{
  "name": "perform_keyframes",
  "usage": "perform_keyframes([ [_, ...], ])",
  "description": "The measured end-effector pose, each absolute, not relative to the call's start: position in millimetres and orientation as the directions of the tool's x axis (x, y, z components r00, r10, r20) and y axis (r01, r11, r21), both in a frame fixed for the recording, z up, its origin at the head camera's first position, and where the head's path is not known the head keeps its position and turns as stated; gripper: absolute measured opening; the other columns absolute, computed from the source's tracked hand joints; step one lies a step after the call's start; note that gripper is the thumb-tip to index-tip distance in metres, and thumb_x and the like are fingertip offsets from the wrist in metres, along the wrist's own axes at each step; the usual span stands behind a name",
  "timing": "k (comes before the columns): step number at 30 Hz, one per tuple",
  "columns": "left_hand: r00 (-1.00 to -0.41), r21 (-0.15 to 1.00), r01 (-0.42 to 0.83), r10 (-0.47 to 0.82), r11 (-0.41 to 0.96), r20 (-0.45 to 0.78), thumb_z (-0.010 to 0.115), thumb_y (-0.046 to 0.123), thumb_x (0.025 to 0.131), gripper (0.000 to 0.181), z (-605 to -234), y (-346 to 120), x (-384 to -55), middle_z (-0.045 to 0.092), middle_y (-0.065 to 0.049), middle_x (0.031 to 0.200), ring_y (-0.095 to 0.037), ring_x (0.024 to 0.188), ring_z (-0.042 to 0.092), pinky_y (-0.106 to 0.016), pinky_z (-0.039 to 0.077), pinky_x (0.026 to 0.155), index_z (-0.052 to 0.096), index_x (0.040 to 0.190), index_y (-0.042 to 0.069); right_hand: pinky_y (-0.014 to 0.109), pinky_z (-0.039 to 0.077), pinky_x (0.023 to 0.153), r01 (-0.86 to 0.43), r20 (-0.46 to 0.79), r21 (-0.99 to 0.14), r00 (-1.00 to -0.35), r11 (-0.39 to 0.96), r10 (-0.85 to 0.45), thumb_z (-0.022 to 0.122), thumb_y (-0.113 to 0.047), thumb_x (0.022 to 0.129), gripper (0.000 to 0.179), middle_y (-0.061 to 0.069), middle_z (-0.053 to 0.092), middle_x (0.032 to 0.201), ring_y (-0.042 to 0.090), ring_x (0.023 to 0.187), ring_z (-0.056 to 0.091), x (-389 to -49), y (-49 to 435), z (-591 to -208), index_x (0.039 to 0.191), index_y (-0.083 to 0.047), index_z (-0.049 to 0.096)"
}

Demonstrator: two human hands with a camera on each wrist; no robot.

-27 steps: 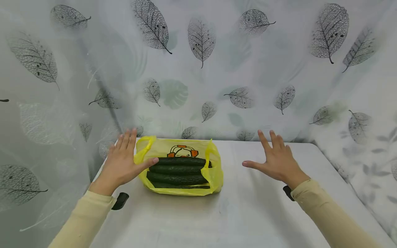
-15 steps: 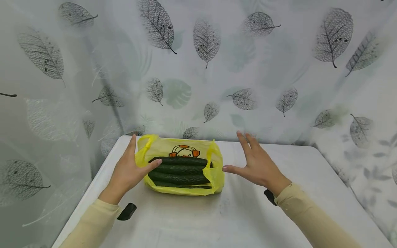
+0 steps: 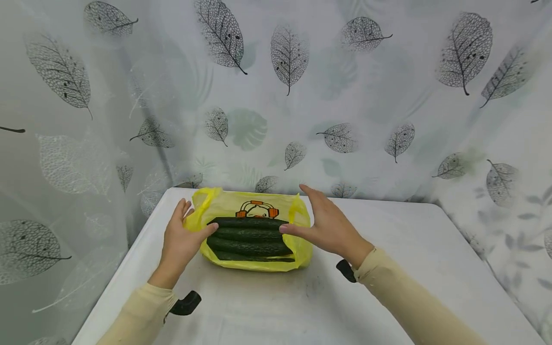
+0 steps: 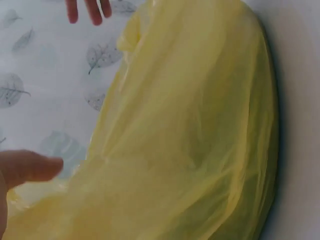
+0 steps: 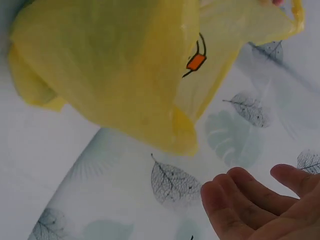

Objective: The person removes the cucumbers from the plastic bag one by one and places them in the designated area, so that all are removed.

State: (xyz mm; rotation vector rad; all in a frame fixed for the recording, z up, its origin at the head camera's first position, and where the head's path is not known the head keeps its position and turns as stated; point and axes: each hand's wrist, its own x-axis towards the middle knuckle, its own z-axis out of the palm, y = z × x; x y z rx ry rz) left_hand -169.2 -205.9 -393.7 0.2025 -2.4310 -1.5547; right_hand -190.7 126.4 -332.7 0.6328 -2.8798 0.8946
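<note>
The left hand [image 3: 178, 244] is spread, its thumb held apart from the loosely bent fingers; the right hand [image 3: 329, 225] is spread too, thumb reaching inward over the bag's near corner. Whether either touches the plastic I cannot tell. Between the two palms lies the bag [image 4: 190, 130], thin, yellow and see-through, creased along its sides, with a looped handle beside each hand. Its mouth gapes toward the person, and its back panel, rising beyond the thumbs, bears a cartoon face in orange headphones [image 3: 257, 209]. Inside, dark green cucumbers [image 3: 252, 235] with bumpy skins are stacked one above another. Bag and cucumbers alike have their long axis running crosswise, from the left hand toward the right. Beneath both hands spreads the white table [image 3: 258, 311]; past the fingertips hangs a pale curtain [image 3: 345, 91] printed with skeleton leaves.
</note>
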Motion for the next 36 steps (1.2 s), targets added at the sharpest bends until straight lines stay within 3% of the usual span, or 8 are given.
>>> perform_keyframes([
  [6,-0.939,0.962,0.000,-0.331,0.272,0.093,0.078,0.005,0.087,0.100,-401,-204,-167,0.029,-0.008,0.163,-0.026,0.148,0.027,-0.042,0.032,0.118,0.012,0.162,0.007,0.046,0.045,0.106,-0.331,0.108,-0.746,-0.917,0.578,-0.385,0.077,-0.064,0.080,0.093,0.000,0.052,0.144,0.024,0.131,0.050,-197,100,-326,0.154,-0.022,0.038],
  [12,-0.931,0.983,-0.030,-0.363,0.183,0.039,0.060,-0.006,0.094,0.084,-406,-201,-164,0.031,-0.003,0.163,-0.022,0.147,0.029,-0.039,0.032,0.118,0.015,0.162,0.009,0.038,0.051,0.099,-0.272,0.055,-0.852,-0.896,0.448,-0.440,0.083,-0.043,0.084,0.076,0.002,0.062,0.132,0.020,0.120,0.059,-207,71,-331,0.147,-0.018,0.049],
  [16,-0.933,0.991,-0.025,-0.359,0.128,0.022,0.050,-0.012,0.094,0.081,-412,-198,-160,0.029,0.000,0.163,-0.019,0.147,0.028,-0.036,0.032,0.118,0.014,0.163,0.011,0.038,0.054,0.095,-0.221,-0.008,-0.885,-0.873,0.409,-0.488,0.082,-0.035,0.088,0.070,0.004,0.065,0.128,0.021,0.116,0.061,-214,55,-342,0.146,-0.013,0.050],
  [23,-0.934,0.997,-0.002,-0.357,0.073,0.024,0.046,-0.016,0.092,0.081,-421,-195,-155,0.031,-0.001,0.161,-0.017,0.145,0.031,-0.025,0.035,0.114,0.015,0.163,0.010,0.041,0.053,0.099,-0.101,-0.158,-0.908,-0.816,0.406,-0.556,0.078,-0.024,0.092,0.070,0.013,0.066,0.127,0.024,0.115,0.063,-224,45,-370,0.150,-0.003,0.046],
  [30,-0.934,0.998,0.068,-0.353,-0.004,0.062,0.039,-0.023,0.088,0.082,-425,-190,-155,0.031,-0.005,0.162,-0.018,0.148,0.029,-0.022,0.033,0.113,0.017,0.161,0.006,0.040,0.053,0.098,-0.079,-0.214,-0.887,-0.803,0.455,-0.557,0.078,-0.022,0.092,0.052,0.011,0.069,0.121,0.024,0.112,0.064,-229,46,-392,0.136,-0.001,0.061],
  [36,-0.935,0.996,0.084,-0.345,-0.010,0.076,0.039,-0.023,0.088,0.082,-424,-187,-155,0.031,-0.005,0.162,-0.020,0.148,0.029,-0.022,0.034,0.113,0.016,0.162,0.006,0.042,0.053,0.099,-0.096,-0.223,-0.869,-0.799,0.486,-0.558,0.080,-0.024,0.089,0.050,0.011,0.069,0.122,0.024,0.113,0.064,-232,44,-403,0.131,-0.001,0.065],
])
